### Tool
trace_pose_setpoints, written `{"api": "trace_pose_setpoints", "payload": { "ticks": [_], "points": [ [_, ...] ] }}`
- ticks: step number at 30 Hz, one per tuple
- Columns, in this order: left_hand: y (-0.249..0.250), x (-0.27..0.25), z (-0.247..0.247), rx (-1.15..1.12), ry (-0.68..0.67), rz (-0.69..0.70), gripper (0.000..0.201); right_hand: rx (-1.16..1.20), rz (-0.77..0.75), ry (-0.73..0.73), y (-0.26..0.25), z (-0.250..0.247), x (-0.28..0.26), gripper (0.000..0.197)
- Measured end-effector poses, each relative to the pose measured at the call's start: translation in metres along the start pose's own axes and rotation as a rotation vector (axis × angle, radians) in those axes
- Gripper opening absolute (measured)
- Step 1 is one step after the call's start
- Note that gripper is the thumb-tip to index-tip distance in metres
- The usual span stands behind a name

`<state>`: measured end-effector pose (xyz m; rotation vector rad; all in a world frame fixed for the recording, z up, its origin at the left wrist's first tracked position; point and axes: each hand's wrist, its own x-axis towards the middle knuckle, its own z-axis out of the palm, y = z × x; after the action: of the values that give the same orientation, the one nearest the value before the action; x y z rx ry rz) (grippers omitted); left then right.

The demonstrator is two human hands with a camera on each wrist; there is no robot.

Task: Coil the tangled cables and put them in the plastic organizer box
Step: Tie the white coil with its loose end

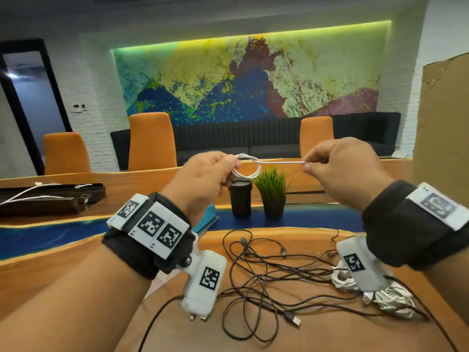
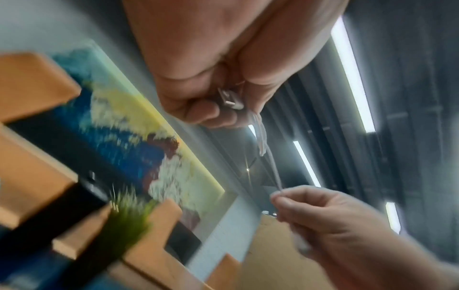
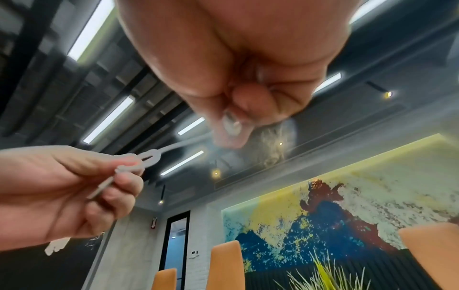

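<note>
Holding a white cable (image 1: 250,166) up in the air, the left hand (image 1: 203,179) grips its small coil while the right hand (image 1: 342,168) pinches the straight end in its fingers (image 1: 308,167). Below both hands, black cables (image 1: 256,273) (all tangled) lie on the bench (image 1: 317,334).

I hold a thin white cable (image 1: 250,165) coiled in a small loop at my left hand (image 1: 203,180), one strand stretched taut to my right hand (image 1: 342,168). Black cables (image 1: 256,273) sprawl tangled below both hands.
</note>
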<state>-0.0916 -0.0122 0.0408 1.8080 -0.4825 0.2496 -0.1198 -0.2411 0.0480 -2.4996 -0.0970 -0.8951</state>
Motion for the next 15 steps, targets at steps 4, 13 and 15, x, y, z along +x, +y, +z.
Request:
{"api": "trace_pose_setpoints", "payload": {
  "ticks": [4, 13, 15],
  "points": [
    [-0.001, -0.008, 0.016, -0.462, -0.138, -0.124, 0.025, 0.739, 0.27, 0.025, -0.009, 0.014, -0.003, 0.008],
    [-0.004, -0.016, 0.033, -0.36, -0.096, 0.004, 0.023, 1.725, 0.604, -0.449, -0.03, 0.025, -0.021, 0.026],
    [-0.003, -0.017, 0.034, -0.323, -0.091, 0.056, 0.024, 1.675, 0.536, -0.605, -0.031, 0.023, -0.024, 0.024]
  ]
}}
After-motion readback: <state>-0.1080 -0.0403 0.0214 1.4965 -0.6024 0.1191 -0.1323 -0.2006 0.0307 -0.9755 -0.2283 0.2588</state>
